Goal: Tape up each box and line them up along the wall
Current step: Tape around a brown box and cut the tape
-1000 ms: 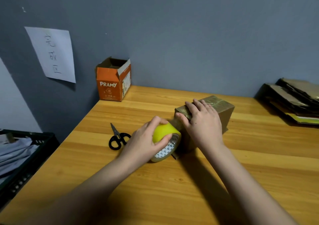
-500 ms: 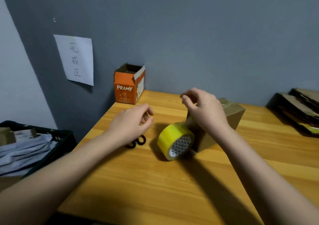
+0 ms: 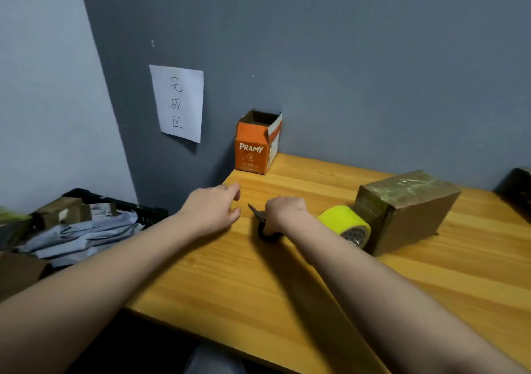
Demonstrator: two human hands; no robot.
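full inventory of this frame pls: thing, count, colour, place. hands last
brown box: 1, brown with glossy tape on top, right part of table
tape roll: 1, yellow, on table against the brown box's near end
scissors: 1, black handles, on table under the right hand
orange box: 1, orange, printed PRAMY, top open, back left corner of table at the wall
paper sign: 1, white, handwritten, on the grey wall
table: 1, yellow wood
crate: 1, black, left of table, holds grey and brown packages
left hand: fingers relaxed, holds nothing, near table's left edge
right hand: over the scissors; grip hidden
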